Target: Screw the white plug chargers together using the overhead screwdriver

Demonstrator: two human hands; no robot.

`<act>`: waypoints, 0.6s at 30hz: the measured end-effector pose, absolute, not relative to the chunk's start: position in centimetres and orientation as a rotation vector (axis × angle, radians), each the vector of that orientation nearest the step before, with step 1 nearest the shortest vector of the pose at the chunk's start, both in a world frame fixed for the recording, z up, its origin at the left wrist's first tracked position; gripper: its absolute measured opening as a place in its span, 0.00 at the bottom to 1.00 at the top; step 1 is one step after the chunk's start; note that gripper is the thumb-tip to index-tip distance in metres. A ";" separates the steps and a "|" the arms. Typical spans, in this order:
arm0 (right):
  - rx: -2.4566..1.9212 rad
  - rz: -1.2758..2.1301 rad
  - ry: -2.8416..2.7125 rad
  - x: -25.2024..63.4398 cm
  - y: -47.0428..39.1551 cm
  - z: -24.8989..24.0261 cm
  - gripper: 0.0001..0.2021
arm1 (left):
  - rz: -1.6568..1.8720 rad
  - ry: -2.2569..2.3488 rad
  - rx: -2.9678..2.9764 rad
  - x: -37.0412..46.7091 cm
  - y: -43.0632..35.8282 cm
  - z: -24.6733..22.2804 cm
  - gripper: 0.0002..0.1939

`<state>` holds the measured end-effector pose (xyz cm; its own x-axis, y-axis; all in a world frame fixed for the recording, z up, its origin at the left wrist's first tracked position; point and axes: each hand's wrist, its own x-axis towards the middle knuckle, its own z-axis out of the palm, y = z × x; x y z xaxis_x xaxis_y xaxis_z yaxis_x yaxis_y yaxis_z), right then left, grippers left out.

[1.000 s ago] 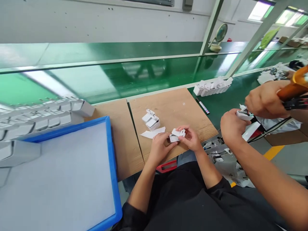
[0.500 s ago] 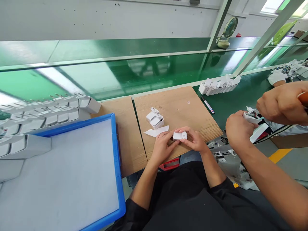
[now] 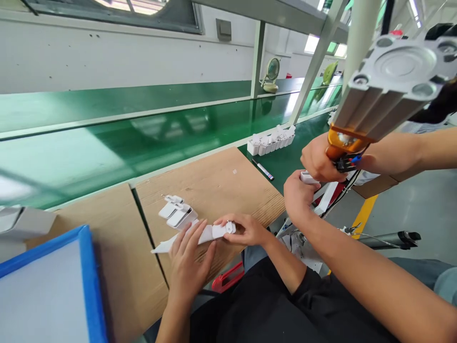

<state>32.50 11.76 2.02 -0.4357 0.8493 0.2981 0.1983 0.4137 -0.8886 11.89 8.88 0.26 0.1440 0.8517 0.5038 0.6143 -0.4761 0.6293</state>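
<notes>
A small white adapter [image 3: 218, 231] with a round end is pinched in my right hand [image 3: 246, 229] above the cardboard's front edge. My left hand [image 3: 191, 259] lies over a white paper strip [image 3: 166, 245], its fingers stretched forward and its thumb apart, just left of the adapter. Whether those fingers grip the strip is hard to see, but they rest across it. Behind my left hand, white boxed adapters [image 3: 178, 212] stand together on the cardboard [image 3: 214, 186].
A co-worker's hands [image 3: 302, 197] hold a white piece under a metal cylinder tool [image 3: 385, 90] at right. A marker [image 3: 263, 170] and a row of white boxes [image 3: 272, 141] lie beyond the cardboard. A blue-rimmed tray [image 3: 91, 276] is at left.
The view has swung to the right, bringing the cylinder tool into sight. My left hand has moved off the adapter onto the paper strip; my right hand still holds the adapter.
</notes>
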 end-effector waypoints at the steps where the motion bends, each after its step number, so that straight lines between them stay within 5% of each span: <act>1: -0.892 1.013 -1.879 32.4 11.7 1.9 0.15 | 1.280 1.393 2.154 11.8 8.7 0.7 0.26; 18: -0.889 0.671 -1.926 32.0 10.5 0.4 0.15 | 1.208 1.173 1.950 12.9 9.1 -0.8 0.17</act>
<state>31.98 10.52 0.36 -0.3520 0.7958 0.4928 0.3172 0.5967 -0.7371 12.87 9.13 -0.83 0.2121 0.8868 0.4107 0.3846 -0.4621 0.7991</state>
